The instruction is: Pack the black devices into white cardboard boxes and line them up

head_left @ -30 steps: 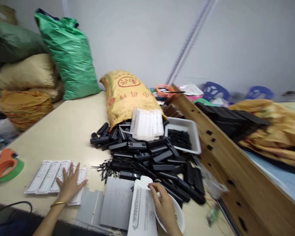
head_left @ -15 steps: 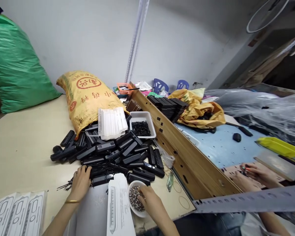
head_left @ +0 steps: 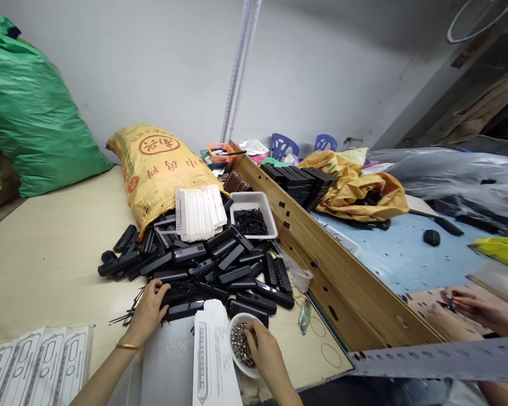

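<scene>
My left hand (head_left: 150,311) is at the near edge of the black pile, its fingers curled down among thin black sticks (head_left: 129,316). What it grips there is hidden. Over the right rim of a white bowl (head_left: 256,372) is my right hand (head_left: 267,352), thumb and fingertips pinched together against small shiny metal pieces (head_left: 240,341). Anything between those fingertips is too small to make out. Between my hands lies a long white printed box (head_left: 214,355), beside a grey flat surface (head_left: 169,361). Black ridged plastic casings (head_left: 195,251) are heaped beyond them.
A yellow sack (head_left: 165,175) lies behind the heap, with a stack of white boxes (head_left: 201,211) and a white tray (head_left: 254,200) of black sticks. More printed boxes (head_left: 38,361) stand left. A wooden divider (head_left: 322,265) borders the right; beyond it a co-worker's hands (head_left: 469,310) work.
The view has turned slightly left, shifting everything rightward. My right fingers have drawn back from deeper in the bowl toward its rim. My left hand stays at the black sticks.
</scene>
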Action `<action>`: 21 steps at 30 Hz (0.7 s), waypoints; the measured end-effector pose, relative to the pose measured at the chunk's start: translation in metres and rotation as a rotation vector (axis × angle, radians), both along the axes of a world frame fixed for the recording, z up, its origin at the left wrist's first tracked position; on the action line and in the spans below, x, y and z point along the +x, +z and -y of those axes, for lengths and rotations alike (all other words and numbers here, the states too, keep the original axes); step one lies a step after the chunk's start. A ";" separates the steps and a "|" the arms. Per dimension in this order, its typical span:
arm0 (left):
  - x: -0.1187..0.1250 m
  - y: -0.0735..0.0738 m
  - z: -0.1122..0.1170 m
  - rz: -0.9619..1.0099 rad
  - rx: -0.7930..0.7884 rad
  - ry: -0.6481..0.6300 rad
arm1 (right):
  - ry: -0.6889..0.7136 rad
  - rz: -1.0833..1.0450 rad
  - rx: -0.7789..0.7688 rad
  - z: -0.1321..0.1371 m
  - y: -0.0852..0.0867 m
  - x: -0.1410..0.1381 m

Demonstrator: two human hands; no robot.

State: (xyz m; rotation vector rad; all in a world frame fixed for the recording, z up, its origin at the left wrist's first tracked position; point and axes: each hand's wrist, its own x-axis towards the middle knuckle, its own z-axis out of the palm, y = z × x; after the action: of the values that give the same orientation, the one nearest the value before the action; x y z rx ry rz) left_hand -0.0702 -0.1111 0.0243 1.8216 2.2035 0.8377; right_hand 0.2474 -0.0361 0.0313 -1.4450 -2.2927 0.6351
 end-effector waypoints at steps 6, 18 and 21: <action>0.001 0.005 -0.007 0.004 0.029 0.056 | -0.036 -0.231 0.020 -0.008 0.011 -0.010; 0.000 0.043 0.018 0.640 0.149 0.219 | -0.128 -1.069 -0.602 -0.003 0.046 -0.085; 0.015 0.059 0.023 0.994 0.127 0.246 | -0.121 -1.227 -0.706 0.005 0.058 -0.113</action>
State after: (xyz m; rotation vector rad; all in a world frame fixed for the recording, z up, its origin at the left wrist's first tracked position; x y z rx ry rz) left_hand -0.0557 -0.1344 0.0828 0.8156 1.7020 1.5215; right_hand 0.1347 -0.0412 0.0896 -0.9030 -1.0266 1.7666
